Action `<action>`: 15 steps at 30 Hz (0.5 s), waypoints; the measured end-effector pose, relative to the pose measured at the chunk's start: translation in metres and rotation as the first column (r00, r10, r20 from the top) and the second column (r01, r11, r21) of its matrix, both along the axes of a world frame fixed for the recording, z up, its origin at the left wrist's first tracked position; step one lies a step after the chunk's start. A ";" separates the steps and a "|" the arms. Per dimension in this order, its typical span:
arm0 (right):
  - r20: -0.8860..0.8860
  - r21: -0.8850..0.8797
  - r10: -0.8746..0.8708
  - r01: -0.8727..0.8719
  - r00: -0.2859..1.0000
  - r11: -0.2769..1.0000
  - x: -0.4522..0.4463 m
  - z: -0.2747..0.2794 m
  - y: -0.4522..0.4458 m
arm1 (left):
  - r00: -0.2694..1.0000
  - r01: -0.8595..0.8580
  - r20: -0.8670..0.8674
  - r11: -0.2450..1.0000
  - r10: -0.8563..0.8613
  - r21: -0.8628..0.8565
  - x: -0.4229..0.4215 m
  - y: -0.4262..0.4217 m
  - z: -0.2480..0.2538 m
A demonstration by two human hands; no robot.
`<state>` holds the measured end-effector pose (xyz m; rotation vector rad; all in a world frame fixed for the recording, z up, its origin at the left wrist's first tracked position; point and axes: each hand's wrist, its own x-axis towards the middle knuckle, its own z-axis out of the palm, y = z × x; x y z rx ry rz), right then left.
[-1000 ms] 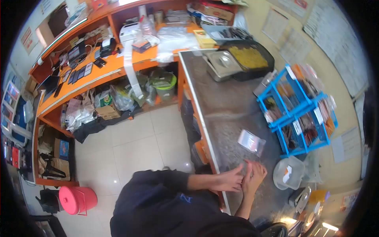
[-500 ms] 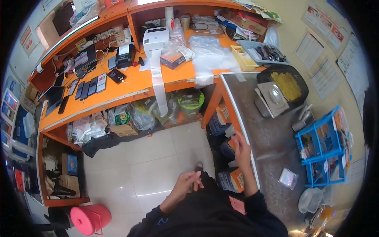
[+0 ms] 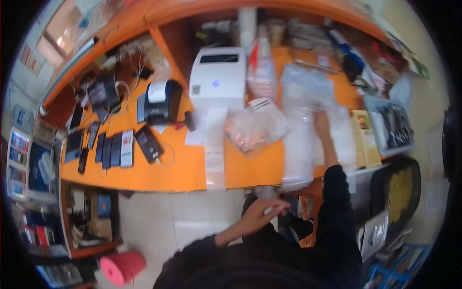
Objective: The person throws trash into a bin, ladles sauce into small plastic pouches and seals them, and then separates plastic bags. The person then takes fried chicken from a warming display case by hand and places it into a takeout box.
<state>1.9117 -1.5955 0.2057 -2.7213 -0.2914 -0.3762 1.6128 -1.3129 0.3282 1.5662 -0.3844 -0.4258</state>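
Note:
My right hand point(image 3: 321, 121) reaches over the orange counter point(image 3: 187, 168) and touches a stack of clear plastic bags point(image 3: 301, 144); its fingers are blurred among the plastic. My left hand point(image 3: 262, 214) is in front of my body, below the counter edge, with thumb and fingers drawn together and nothing visible in them. Left of the bags lies a clear packet with reddish contents point(image 3: 248, 132). Behind it stands a white label printer point(image 3: 218, 77), with a paper strip point(image 3: 215, 149) hanging over the counter edge.
Several phones point(image 3: 115, 149) and a black receipt printer point(image 3: 163, 106) occupy the counter's left part. To the right are a yellow tray point(image 3: 365, 139), a bin of dark utensils point(image 3: 394, 127), and a black container of yellow food point(image 3: 402, 192). A pink bucket point(image 3: 122, 267) stands on the floor.
The view has swung from the dark worktop to the orange counter. My hands, together at first, have separated; my right hand has moved forward onto the plastic bags.

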 end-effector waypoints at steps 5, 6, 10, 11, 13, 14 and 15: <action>0.341 -0.217 0.125 -0.051 0.932 0.975 0.047 -0.037 -0.031 | 0.956 0.055 0.277 0.985 -0.099 0.161 0.103 -0.043 -0.018; 0.179 -0.316 0.022 0.036 0.984 0.948 0.050 -0.036 -0.038 | 0.948 0.115 0.260 0.961 -0.181 0.250 0.118 -0.055 -0.023; 0.228 0.084 0.020 -0.040 0.974 0.996 0.048 0.004 -0.015 | 0.833 -0.150 0.553 0.966 0.008 0.211 0.161 -0.107 -0.064; 0.199 0.204 -0.031 -0.011 0.980 0.979 0.047 0.018 -0.004 | 0.820 -0.186 0.572 0.955 0.022 0.231 0.170 -0.116 -0.062; 0.288 -0.001 0.040 -0.041 0.957 0.999 0.044 0.044 0.033 | 0.806 -0.246 0.591 0.926 0.031 0.286 0.190 -0.125 -0.063; 0.290 -0.070 0.090 -0.073 0.953 0.995 0.051 0.028 0.037 | 0.806 -0.258 0.591 0.913 0.023 0.317 0.200 -0.132 -0.065; 0.295 -0.145 0.122 -0.082 0.948 0.986 0.059 0.010 0.033 | 0.802 -0.255 0.597 0.905 0.001 0.340 0.212 -0.140 -0.064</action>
